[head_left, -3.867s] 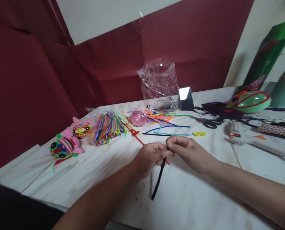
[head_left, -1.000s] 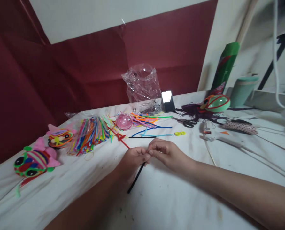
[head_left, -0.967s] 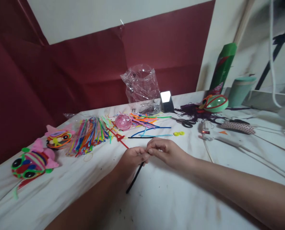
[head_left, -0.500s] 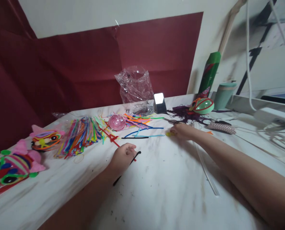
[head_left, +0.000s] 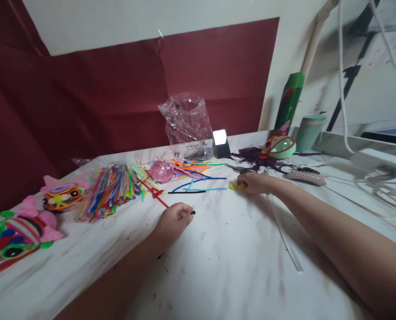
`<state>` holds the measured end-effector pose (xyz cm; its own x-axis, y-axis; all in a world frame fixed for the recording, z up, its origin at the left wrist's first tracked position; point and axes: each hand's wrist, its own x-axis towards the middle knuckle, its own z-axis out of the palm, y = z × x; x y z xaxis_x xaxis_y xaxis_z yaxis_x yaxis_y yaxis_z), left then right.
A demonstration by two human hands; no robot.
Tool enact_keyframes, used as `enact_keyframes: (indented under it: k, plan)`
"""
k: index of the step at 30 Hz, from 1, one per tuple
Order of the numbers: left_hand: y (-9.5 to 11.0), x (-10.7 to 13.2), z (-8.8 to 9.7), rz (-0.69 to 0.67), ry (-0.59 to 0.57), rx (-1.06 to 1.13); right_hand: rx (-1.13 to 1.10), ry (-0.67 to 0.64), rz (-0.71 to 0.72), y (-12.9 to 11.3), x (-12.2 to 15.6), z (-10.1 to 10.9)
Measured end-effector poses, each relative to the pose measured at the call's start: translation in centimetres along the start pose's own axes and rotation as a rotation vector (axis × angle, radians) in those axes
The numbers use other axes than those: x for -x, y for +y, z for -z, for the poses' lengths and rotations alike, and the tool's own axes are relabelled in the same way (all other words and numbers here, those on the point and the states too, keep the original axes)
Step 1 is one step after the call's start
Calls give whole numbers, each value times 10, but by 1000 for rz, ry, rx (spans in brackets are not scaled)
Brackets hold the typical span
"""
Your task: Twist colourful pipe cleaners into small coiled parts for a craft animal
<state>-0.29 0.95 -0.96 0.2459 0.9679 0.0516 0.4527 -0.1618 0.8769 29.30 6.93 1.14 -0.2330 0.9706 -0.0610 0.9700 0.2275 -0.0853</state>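
Right hand moved from left hand to two round yellow fuzzy coils on the white marbled table, fingers curled, grip indeterminable, while left hand's closed pinch held a slender black fuzzy stem, presumably against loss.

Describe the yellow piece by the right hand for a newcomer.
On the white marbled table, find the right hand. At its left edge sits the yellow piece. It is small and rounded, unlike the long, thin light-blue strip to its left.
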Motion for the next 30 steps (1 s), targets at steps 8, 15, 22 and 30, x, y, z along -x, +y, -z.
enact_keyframes:
  k: [8,15,22,30]
  plan:
    - [1,2,-1,-27,20,35,-144,39,41,-7,3,9]
    - [15,16,-7,-99,98,142,-599,-1,330,-89,29,9]
    - [22,26,-12,-114,44,290,-873,28,367,-133,52,1]
    - [23,24,-8,-114,142,433,-1247,-11,196,-143,54,2]
